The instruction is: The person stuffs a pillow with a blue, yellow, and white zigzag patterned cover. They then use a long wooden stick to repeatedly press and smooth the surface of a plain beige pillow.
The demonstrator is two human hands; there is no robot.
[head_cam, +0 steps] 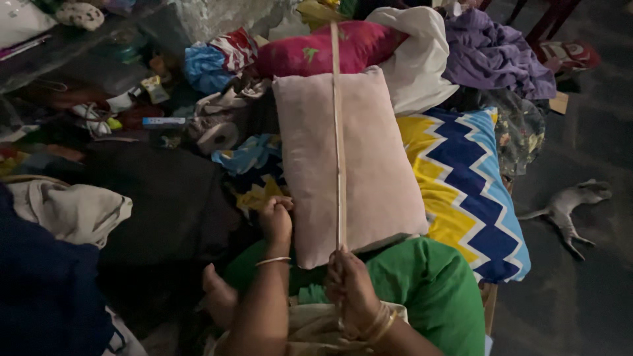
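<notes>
A pale pink pillow (pixel 369 165) lies in front of me, its near end on my green-clad lap (pixel 428 290). My left hand (pixel 277 221) grips the pillow's near left corner. My right hand (pixel 353 287) is closed around the near end of a long thin wooden stick (pixel 338 132), which runs straight up across the middle of the pillow to the far side. Bangles sit on both wrists. My bare foot (pixel 217 293) shows at the lower left.
A zigzag blue, yellow and white pillow (pixel 468 191) lies right of the pink one. Behind are a red pillow (pixel 316 53), white cloth (pixel 415 59) and purple cloth (pixel 494 56). Clutter fills the left. A small grey animal (pixel 570 204) lies on the dark floor at right.
</notes>
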